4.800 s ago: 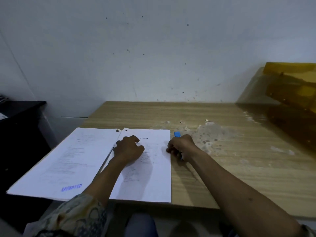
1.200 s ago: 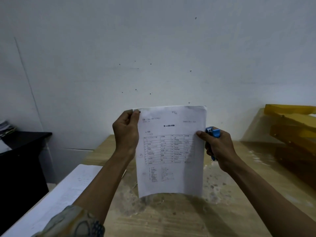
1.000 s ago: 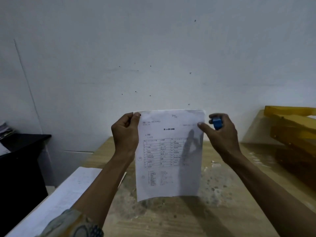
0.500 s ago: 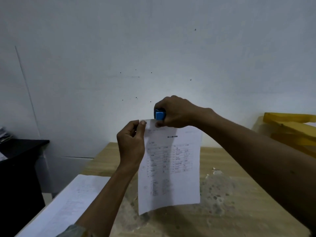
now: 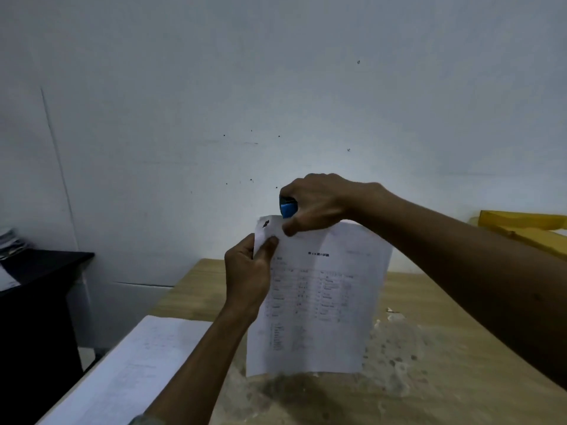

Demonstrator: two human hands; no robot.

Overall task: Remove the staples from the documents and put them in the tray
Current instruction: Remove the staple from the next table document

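The right hand (image 5: 319,204) has its grip clamped on a blue staple remover (image 5: 288,209), fingers curled over the top of it and the thumb below, so only a short blue end shows at the left of the fist. That end sits right at the upper left corner of the document (image 5: 325,305); whether it touches the paper I cannot tell. Just beneath, the left hand (image 5: 247,279) has its grip pinched on the same corner, thumb on the near face and fingers behind, and the corner is bent toward the camera. A small dark mark (image 5: 265,223) shows on that bent corner; it is too small to tell whether it is a staple. The document is held upright in the air above the surface (image 5: 435,388), its printed table facing the camera. The wooden surface is blotched with pale, worn patches beneath the paper. More white sheets (image 5: 135,369) lie flat at the left edge of the surface. A yellow tray (image 5: 521,230) stands at the far right, well apart from the hands. A black cabinet (image 5: 40,271) stands to the left, against the white wall (image 5: 276,87)
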